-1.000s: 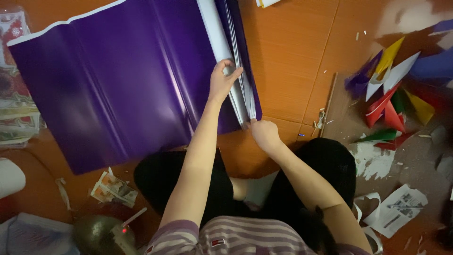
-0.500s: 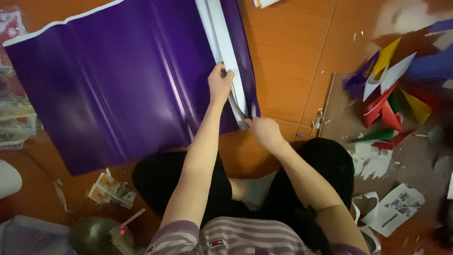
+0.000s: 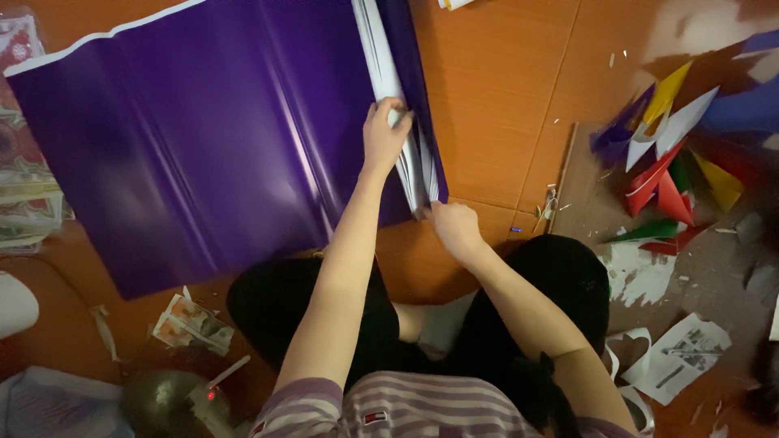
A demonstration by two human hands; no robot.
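A large glossy purple sheet (image 3: 203, 154) lies spread on the orange floor, its right side folded into narrow pleats (image 3: 406, 105) that show the white back. My left hand (image 3: 384, 134) presses on the pleats partway up. At the lower end of the pleats, my right hand (image 3: 454, 229) pinches the folded edge near the sheet's bottom right corner. Both arms reach forward over my crossed legs in black trousers.
A brown board (image 3: 580, 186) at the right carries coloured paper scraps (image 3: 673, 154) in red, yellow, green, white and purple. Torn white paper (image 3: 682, 357) lies lower right. Printed papers (image 3: 24, 195) sit at the left edge, a small packet (image 3: 191, 324) and a round metal object (image 3: 158, 401) near my knee.
My left hand has slid a little up the pleated edge. My right hand stays at the lower end of the pleats.
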